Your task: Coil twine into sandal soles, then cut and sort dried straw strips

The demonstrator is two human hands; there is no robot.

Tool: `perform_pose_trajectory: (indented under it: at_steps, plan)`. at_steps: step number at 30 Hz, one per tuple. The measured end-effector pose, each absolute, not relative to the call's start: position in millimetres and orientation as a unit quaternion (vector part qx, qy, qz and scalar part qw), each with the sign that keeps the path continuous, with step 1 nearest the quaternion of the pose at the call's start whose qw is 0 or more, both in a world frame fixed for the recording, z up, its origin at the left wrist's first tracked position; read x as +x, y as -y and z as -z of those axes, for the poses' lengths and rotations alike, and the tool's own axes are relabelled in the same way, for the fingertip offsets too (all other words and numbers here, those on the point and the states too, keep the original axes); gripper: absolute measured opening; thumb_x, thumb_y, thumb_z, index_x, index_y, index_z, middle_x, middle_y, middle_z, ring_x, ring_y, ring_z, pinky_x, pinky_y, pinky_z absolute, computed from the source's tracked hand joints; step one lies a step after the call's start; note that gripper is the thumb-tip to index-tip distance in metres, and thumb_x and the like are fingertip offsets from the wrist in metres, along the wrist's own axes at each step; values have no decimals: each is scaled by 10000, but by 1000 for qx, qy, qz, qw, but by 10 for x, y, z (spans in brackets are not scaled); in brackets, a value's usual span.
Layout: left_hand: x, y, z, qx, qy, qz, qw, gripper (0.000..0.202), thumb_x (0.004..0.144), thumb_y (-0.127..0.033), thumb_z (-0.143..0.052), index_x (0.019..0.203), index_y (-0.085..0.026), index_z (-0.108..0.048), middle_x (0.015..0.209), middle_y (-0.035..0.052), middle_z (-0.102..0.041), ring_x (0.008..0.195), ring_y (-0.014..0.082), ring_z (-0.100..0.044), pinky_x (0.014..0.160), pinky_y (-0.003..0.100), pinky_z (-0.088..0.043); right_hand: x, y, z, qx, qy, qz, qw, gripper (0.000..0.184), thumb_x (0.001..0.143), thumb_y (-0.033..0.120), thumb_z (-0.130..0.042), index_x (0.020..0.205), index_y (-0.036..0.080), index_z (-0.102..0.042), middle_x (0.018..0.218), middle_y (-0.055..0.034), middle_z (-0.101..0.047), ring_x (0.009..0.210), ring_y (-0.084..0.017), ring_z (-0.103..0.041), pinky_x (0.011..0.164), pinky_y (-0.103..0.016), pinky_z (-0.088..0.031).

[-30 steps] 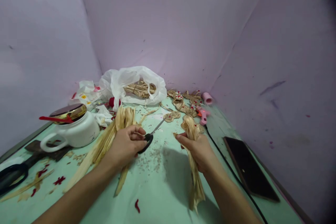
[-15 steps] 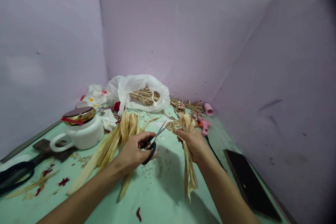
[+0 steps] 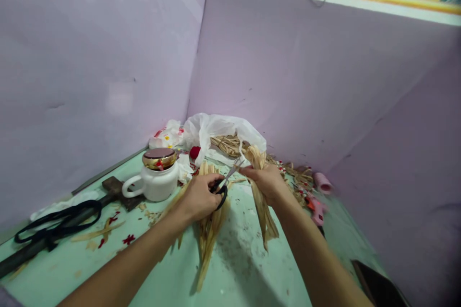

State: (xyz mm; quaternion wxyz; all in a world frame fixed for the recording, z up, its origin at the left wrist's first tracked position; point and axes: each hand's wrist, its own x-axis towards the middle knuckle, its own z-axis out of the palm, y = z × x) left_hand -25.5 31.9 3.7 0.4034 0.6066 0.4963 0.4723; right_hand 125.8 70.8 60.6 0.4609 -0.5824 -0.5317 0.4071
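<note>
My left hand (image 3: 201, 195) is closed around the black handles of a pair of scissors (image 3: 234, 169). The slim metal blades are slightly apart and point up toward my right hand (image 3: 267, 182). That hand grips a bunch of dried, straw-coloured husk strips (image 3: 263, 216), gathered at the top and hanging loose below. The blade tips lie close by its fingertips; I cannot tell whether they touch the strips. Under and behind my left hand, a larger pile of husk strips (image 3: 209, 244) lies on the pale green table.
At left stand a white lidded mug (image 3: 158, 184) and a hammer (image 3: 117, 189) with a dark cord. A plastic bag (image 3: 212, 124) holding husks rests by the back wall. At right are braided pieces (image 3: 302, 177), a pink glue gun (image 3: 317, 210), a pink roll (image 3: 323, 183) and a dark flat object (image 3: 376, 283).
My view has turned left, so the scene sits further right. The scissor tips have come nearer my right hand's fingers. Both hands keep their holds.
</note>
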Motion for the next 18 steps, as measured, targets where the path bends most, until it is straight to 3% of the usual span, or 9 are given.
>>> perform_pose_trajectory:
  at_steps: [6,12,18]
  plan:
    - [-367,-367,-47,605,-482,-483,409,385,608,-162,-557,974,-146,-676,821,39,-704,761,191,-631,610,224,-461,1137,-777,-590,-579,552,-414,433,148,499,211,-679,487,165,-539,404,48,-445,385,-94,-389,394,-238,-301]
    - [-416,-388,-82,526,-556,-447,463,400,562,-123,-531,936,-130,-672,533,-12,-614,471,135,-559,367,174,-314,1056,-899,-464,-572,540,-435,438,134,482,199,-700,536,146,-590,440,19,-518,416,-117,-451,414,-244,-344]
    - [-456,-407,-162,432,-553,-481,526,436,549,-107,-550,984,-101,-572,543,-2,-610,425,124,-556,322,165,-305,1033,-896,-386,-556,533,-490,408,142,498,195,-707,516,151,-574,418,19,-511,397,-115,-443,411,-244,-331]
